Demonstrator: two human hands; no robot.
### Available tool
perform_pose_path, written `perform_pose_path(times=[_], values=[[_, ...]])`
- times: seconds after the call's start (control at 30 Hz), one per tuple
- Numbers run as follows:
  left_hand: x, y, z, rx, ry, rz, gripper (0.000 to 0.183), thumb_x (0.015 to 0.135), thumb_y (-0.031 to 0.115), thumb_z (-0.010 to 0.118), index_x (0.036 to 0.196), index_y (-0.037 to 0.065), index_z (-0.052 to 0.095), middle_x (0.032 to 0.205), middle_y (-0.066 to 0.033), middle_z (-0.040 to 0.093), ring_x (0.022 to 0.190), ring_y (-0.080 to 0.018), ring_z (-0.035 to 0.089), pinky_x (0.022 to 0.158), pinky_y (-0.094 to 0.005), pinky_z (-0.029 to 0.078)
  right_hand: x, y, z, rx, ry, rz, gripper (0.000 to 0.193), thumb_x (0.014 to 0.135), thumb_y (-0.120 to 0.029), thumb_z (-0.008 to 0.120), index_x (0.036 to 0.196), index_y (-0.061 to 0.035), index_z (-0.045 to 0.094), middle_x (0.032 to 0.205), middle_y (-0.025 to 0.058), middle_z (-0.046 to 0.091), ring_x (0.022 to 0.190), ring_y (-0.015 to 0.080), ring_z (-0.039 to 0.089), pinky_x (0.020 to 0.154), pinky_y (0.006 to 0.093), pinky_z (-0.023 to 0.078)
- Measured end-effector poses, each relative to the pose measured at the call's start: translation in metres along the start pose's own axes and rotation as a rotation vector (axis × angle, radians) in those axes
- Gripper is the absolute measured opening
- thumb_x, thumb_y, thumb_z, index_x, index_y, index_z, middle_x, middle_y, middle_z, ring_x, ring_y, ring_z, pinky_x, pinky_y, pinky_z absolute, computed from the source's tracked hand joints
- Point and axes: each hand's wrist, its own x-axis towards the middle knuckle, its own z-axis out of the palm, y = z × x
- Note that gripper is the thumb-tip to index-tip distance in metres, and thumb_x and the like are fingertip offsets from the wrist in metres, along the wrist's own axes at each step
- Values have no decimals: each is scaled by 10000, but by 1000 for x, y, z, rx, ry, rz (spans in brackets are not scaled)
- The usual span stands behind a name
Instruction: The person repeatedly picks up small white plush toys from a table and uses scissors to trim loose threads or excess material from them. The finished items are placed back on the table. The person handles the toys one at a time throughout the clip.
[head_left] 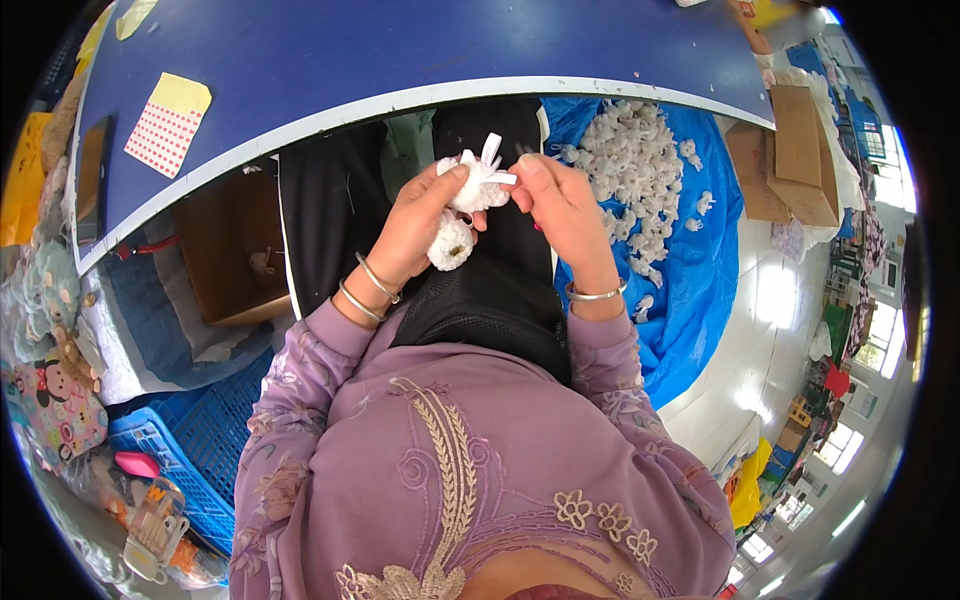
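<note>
In front of my lap, my left hand (pixel 408 225) is closed round a small white fuzzy stuffed toy (pixel 476 192). A rounder white part (pixel 450 246) with a dark spot hangs below it, under my fingers. White ribbon (pixel 490 152) tied on the toy sticks out in loops and ends. My right hand (pixel 566 205) is closed close beside one ribbon end. Above its fingertips a thin dark tip (pixel 525 152) shows, and a bit of pink peeks out under the palm. The rest of this small tool is hidden, so its exact kind is unclear.
On my right, a blue sheet (pixel 700 290) holds a heap of small white toys (pixel 625 170). Cardboard boxes (pixel 800 165) stand beyond it. A blue table (pixel 420 45) with a sticker sheet (pixel 168 122) lies ahead. An open carton (pixel 235 245) and blue crate (pixel 215 430) are left.
</note>
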Motion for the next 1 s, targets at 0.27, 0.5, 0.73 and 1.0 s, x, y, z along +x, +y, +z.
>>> perform_pose_path(times=[0.27,0.5,0.73,1.0], values=[[-1,-9,7,233,183,201,333,946,148,625,1214,-32,544,1002,-99,671,787,-136,657,683,-249,530,4,4,18,27,-53,9,221,943,-191,597,925,25,635,712,29,634,633,85,572,587,246,459],[3,-9,3,42,132,103,325,957,176,591,1214,-15,536,999,-94,664,765,-145,645,661,-265,535,0,8,5,220,-131,132,209,956,-197,572,930,-6,654,734,-2,644,605,60,531,554,227,423],[3,1,-5,-177,210,-34,487,991,464,392,1166,36,545,1107,-134,635,885,-205,628,687,-372,564,7,36,-108,-551,773,-283,162,897,-168,647,997,-48,688,853,18,683,681,112,575,622,256,463],[6,-2,4,-355,189,47,549,987,537,379,1140,39,550,1125,-138,631,947,-239,632,779,-409,550,-21,-15,1,-143,-32,-7,479,677,-157,860,1098,-86,643,963,-6,620,707,88,576,648,242,484]])
